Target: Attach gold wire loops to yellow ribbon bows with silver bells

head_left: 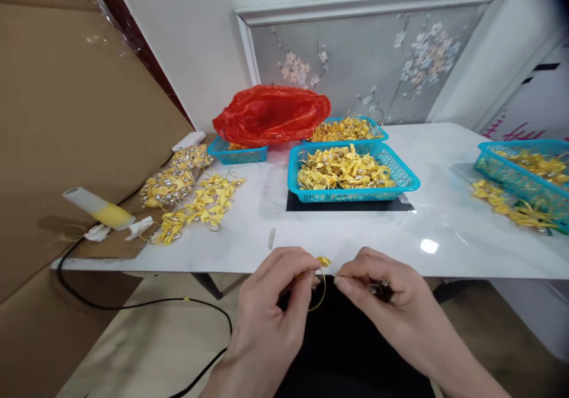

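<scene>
My left hand (275,300) pinches a small yellow ribbon bow with a gold cord loop (320,282) just below the white table's front edge (249,250). My right hand (377,291) pinches the other side of the same piece, fingertips almost touching the left hand's, and a small dark object shows in its palm. Both hands hover over my dark lap. A blue basket (402,179) full of yellow bows stands on the table straight ahead of my hands.
A second blue basket (377,131) and a third under a red plastic bag (271,114) stand behind. Loose yellow bows (200,205) lie left, by a glue gun (100,208) with a black cable (133,306). Another blue basket (502,176) sits far right.
</scene>
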`<state>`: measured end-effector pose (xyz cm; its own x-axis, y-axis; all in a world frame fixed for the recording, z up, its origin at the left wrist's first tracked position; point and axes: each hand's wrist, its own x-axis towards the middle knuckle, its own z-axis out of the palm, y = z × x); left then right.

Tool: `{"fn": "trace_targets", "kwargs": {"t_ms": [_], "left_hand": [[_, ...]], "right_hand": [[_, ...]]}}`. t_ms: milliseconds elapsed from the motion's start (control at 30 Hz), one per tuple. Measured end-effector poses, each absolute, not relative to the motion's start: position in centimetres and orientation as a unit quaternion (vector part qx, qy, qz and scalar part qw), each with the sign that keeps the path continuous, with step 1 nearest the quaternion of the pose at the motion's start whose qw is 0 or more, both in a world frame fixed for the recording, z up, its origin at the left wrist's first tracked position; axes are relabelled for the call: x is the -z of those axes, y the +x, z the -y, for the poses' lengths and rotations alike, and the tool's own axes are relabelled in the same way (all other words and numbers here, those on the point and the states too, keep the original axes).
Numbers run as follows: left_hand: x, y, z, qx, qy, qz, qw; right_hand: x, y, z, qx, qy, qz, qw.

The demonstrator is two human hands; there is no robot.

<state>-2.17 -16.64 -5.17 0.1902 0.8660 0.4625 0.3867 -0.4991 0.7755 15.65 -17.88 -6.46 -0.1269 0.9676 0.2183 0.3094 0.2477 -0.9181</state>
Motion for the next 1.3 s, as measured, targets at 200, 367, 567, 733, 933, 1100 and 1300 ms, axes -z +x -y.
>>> {"fn": "trace_targets", "kwargs": {"t_ms": [200, 367, 567, 733, 933, 1100, 1300], "left_hand": [[5.5, -1.9, 16.5, -0.473, 0.759, -0.4, 0.199], [5.3, -2.2, 16.7, -0.499, 0.708, -0.418, 0.273], [5.1, -2.4, 17.1, -0.525, 0.626, -0.455, 0.354], [5.4, -2.2, 17.5, -0.542, 0.574, -0.471, 0.393], [5.6, -2.1, 17.9, -0.536, 0.578, -0.476, 0.39], [5.9, -2.0, 18.2, -0.532, 0.61, -0.487, 0.327], [6.2, -2.3, 18.5, -0.527, 0.632, -0.476, 0.309]], "right_hand": [[6.7, 14.3, 18.9, -0.321, -0.416, 0.711, 0.467], [6.5, 14.6, 19.5, -0.281, -0.406, 0.75, 0.44], [4.5, 15.5, 21.3, -0.272, -0.481, 0.711, 0.435], [4.4, 15.1, 21.8, -0.445, -0.549, 0.605, 0.367], [4.4, 14.9, 20.6, -0.561, -0.505, 0.543, 0.367], [4.9, 14.6, 20.3, -0.524, -0.515, 0.56, 0.382], [5.6, 14.7, 20.4, -0.483, -0.52, 0.579, 0.402]]}}
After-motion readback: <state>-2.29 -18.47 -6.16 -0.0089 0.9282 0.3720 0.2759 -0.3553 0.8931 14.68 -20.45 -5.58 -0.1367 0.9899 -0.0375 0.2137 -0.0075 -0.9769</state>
